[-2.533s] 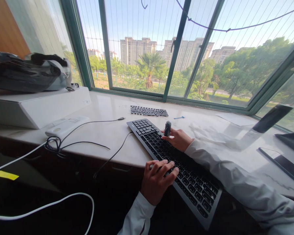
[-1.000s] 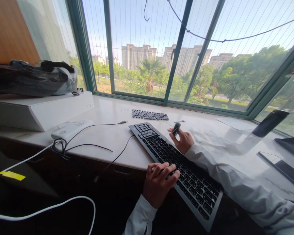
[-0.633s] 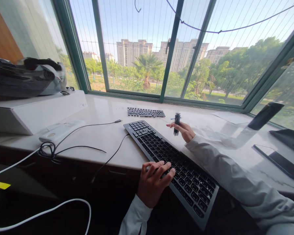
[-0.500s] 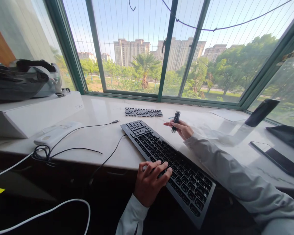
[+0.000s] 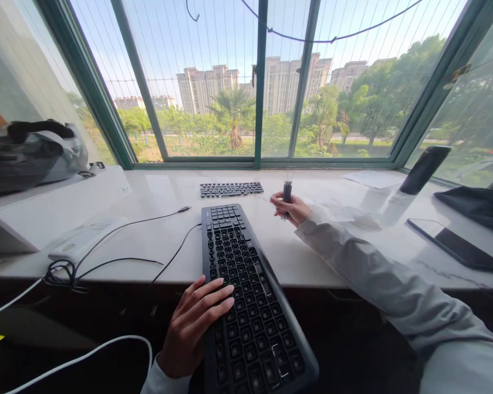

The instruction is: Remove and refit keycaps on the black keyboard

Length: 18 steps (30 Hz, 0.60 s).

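Observation:
A black keyboard (image 5: 246, 295) lies lengthwise across the white stone sill, its near end hanging over the front edge. My left hand (image 5: 195, 323) rests on the keyboard's left side, fingers stretched flat over the keys. My right hand (image 5: 290, 207) hovers beyond the keyboard's far right corner, its fingers closed around a small dark upright tool (image 5: 286, 192). A flat strip of loose black keycaps (image 5: 231, 189) lies on the sill behind the keyboard.
A white box (image 5: 53, 210) with a dark bag (image 5: 28, 153) on top stands at the left. Black cables (image 5: 119, 246) and a white cable (image 5: 66, 361) trail there. At the right lie a dark phone (image 5: 456, 246), a tilted dark cylinder (image 5: 425, 169) and paper (image 5: 367, 178).
The keyboard has swung from a diagonal to nearly straight, its near end pulled toward me. My right hand lifted the small tool off the keys and moved it beyond the keyboard. The view shifted left.

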Each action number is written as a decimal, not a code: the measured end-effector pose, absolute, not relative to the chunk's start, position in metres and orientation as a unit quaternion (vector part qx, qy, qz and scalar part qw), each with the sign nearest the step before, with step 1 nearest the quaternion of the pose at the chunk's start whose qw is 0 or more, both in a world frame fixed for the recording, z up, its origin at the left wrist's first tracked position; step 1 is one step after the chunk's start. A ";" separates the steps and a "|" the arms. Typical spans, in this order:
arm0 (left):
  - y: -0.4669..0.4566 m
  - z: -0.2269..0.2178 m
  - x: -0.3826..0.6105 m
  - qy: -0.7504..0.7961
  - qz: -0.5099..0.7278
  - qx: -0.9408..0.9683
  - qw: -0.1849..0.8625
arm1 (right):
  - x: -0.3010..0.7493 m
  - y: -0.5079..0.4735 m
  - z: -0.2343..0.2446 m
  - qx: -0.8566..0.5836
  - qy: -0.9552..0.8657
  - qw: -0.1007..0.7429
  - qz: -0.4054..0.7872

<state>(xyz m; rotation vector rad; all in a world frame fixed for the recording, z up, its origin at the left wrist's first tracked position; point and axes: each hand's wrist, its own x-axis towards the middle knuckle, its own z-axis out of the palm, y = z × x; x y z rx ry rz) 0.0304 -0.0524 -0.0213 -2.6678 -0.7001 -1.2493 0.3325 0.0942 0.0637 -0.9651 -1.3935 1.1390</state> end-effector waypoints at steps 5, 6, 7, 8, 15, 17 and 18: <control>-0.065 -0.022 0.017 -0.288 -0.426 -0.856 0.054 | 0.331 0.101 0.053 -0.382 -0.574 0.517 0.507; -0.067 -0.024 0.018 -0.305 -0.432 -0.847 0.051 | 0.330 0.102 0.052 -0.382 -0.568 0.520 0.511; -0.070 -0.026 0.019 -0.324 -0.440 -0.836 0.045 | 0.330 0.103 0.051 -0.382 -0.567 0.520 0.513; -0.073 -0.028 0.021 -0.348 -0.450 -0.822 0.034 | 0.331 0.104 0.050 -0.382 -0.571 0.518 0.509; -0.093 -0.031 0.035 -0.580 -0.579 -0.493 -0.292 | 0.333 0.100 0.055 -0.374 -0.561 0.482 0.559; -0.100 -0.021 0.037 -0.545 -0.567 -0.423 -0.451 | 0.333 0.098 0.059 -0.355 -0.542 0.478 0.593; -0.103 -0.015 0.038 -0.516 -0.550 -0.409 -0.513 | 0.333 0.097 0.060 -0.348 -0.537 0.476 0.604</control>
